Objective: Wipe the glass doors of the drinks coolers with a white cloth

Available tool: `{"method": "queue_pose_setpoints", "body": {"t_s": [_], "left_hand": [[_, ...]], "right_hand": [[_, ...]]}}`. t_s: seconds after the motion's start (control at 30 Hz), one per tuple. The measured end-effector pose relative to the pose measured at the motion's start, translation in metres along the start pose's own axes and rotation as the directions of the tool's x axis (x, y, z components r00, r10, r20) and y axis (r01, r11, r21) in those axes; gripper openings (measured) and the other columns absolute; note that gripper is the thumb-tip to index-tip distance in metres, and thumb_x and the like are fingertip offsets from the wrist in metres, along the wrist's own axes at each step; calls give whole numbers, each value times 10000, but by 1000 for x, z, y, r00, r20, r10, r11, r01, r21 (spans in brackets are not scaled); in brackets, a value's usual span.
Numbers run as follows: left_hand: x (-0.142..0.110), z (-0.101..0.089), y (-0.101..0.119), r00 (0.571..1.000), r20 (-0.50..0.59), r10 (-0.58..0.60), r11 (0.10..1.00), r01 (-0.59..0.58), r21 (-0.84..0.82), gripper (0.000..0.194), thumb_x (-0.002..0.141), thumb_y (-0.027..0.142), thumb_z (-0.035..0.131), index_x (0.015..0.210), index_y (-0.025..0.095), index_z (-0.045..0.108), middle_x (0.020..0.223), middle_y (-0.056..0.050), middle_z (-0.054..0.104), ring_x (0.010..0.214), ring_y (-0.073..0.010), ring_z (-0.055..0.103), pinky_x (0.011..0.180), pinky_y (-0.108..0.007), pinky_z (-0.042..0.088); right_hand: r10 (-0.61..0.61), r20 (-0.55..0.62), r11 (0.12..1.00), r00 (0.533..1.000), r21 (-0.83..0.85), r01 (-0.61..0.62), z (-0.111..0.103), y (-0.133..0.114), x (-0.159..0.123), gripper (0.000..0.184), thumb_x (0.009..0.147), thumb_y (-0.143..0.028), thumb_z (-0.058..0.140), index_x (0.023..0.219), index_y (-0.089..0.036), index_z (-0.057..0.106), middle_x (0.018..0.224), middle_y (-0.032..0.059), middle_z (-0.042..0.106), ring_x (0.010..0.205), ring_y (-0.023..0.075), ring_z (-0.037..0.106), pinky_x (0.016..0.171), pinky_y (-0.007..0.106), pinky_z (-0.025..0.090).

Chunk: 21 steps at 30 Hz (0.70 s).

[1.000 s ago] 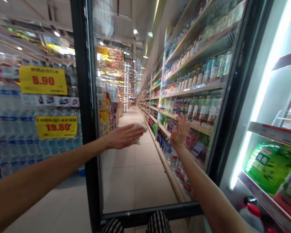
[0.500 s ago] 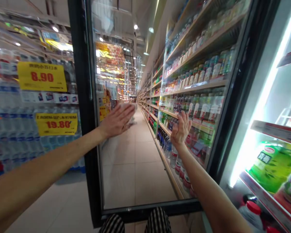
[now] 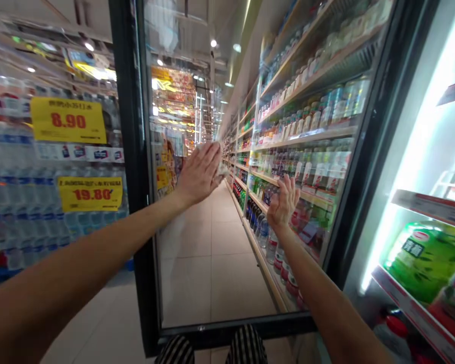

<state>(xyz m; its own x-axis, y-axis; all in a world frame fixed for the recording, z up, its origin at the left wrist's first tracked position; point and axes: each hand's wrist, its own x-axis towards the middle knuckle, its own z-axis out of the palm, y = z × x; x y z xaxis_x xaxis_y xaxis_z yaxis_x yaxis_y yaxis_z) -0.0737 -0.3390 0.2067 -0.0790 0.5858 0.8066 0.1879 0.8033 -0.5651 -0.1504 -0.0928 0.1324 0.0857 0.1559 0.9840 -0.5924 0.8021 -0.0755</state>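
My left hand (image 3: 200, 174) lies flat against the glass of a black-framed door (image 3: 197, 283), fingers together over a pale, crumpled cloth (image 3: 223, 171). Only the cloth's edges show past the fingers; its exact material is hard to make out. Further right, my right hand (image 3: 282, 202) is raised at the same pane, fingers upward and loosely apart, holding nothing. Its fingertips seem to rest on the glass, though contact cannot be told for sure. Shelves of bottles (image 3: 307, 124) appear in or through the pane.
Bottled water stacks (image 3: 18, 197) with yellow price signs (image 3: 68, 120) stand at left. At right is a lit cooler with a green drink pack (image 3: 420, 258) and a red-capped bottle (image 3: 396, 328). Striped trouser knees (image 3: 246, 346) show below the door.
My left hand with the cloth swept left across the glass, then moved up and back to the right, its fingers now pointing more upward. My right hand has stayed nearly in place.
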Motion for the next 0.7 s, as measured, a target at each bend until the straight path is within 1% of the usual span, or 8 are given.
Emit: {"method": "queue_pose_setpoints", "body": {"t_s": [0.13, 0.2, 0.27, 0.4, 0.5, 0.57, 0.63, 0.7], "left_hand": [[5, 17, 39, 961, 82, 265, 963, -260, -69, 543, 895, 327, 362, 1382, 125, 234, 1437, -100, 295, 1364, -183, 155, 1124, -371, 160], [7, 27, 60, 960, 85, 265, 962, -258, -86, 534, 888, 308, 364, 1373, 115, 257, 1442, -93, 285, 1361, -191, 166, 1119, -366, 179], [12, 33, 71, 984, 48, 170, 983, -166, -78, 538, 883, 282, 358, 1376, 99, 249, 1451, -101, 259, 1365, -210, 146, 1113, -380, 187], [1, 24, 56, 996, 55, 66, 994, -61, -88, 662, 863, 425, 380, 1395, 83, 186, 1455, -140, 228, 1367, -262, 111, 1106, -452, 142], [-22, 11, 35, 988, 147, 43, 996, -30, -89, 861, 790, 600, 418, 1407, 74, 127, 1459, -161, 198, 1364, -285, 118, 1109, -456, 110], [-35, 7, 27, 983, 181, -6, 998, 16, -57, 867, 795, 599, 418, 1414, 89, 89, 1468, -148, 176, 1366, -267, 122, 1116, -429, 104], [-42, 8, 25, 982, 178, -56, 998, 60, -16, 842, 812, 576, 414, 1418, 103, 71, 1470, -135, 177, 1366, -256, 126, 1117, -421, 103], [-43, 12, 27, 985, 151, -83, 997, 81, 17, 829, 819, 558, 423, 1420, 107, 73, 1464, -133, 202, 1367, -252, 129, 1115, -423, 107]], "right_hand": [[-31, -11, 999, 999, 43, 31, -6, -15, 2, 422, 854, -227, 346, 1272, -198, 404, 1387, 121, 393, 1341, 233, 260, 1065, 539, 196], [-101, -31, 987, 994, 125, 104, -8, -32, 2, 461, 851, -200, 354, 1312, -204, 345, 1423, 123, 329, 1345, 230, 250, 1068, 530, 217], [-150, -26, 958, 988, 244, 152, -7, -51, 1, 505, 858, -180, 322, 1358, -213, 259, 1445, 110, 285, 1342, 203, 258, 1069, 478, 273], [-155, 99, 944, 983, 309, 118, 6, -85, -1, 530, 884, -213, 265, 1402, -181, 161, 1443, 112, 285, 1359, 177, 205, 1071, 419, 296], [-156, 245, 984, 957, 120, 130, 18, -106, 0, 513, 876, -328, 354, 1374, -228, 280, 1465, 98, 244, 1382, 242, 83, 1081, 498, 203], [-156, 292, 987, 944, 4, 162, 24, -112, 3, 498, 856, -390, 412, 1337, -277, 353, 1470, 77, 239, 1382, 265, 72, 1076, 531, 155], [-217, 299, 970, 929, -41, 240, 23, -101, 6, 476, 848, -404, 434, 1310, -300, 394, 1457, 61, 278, 1376, 252, 119, 1081, 529, 122], [-254, 296, 954, 921, -79, 288, 14, -66, 8, 445, 853, -371, 428, 1292, -302, 421, 1439, 53, 318, 1365, 231, 177, 1087, 519, 99]]}}
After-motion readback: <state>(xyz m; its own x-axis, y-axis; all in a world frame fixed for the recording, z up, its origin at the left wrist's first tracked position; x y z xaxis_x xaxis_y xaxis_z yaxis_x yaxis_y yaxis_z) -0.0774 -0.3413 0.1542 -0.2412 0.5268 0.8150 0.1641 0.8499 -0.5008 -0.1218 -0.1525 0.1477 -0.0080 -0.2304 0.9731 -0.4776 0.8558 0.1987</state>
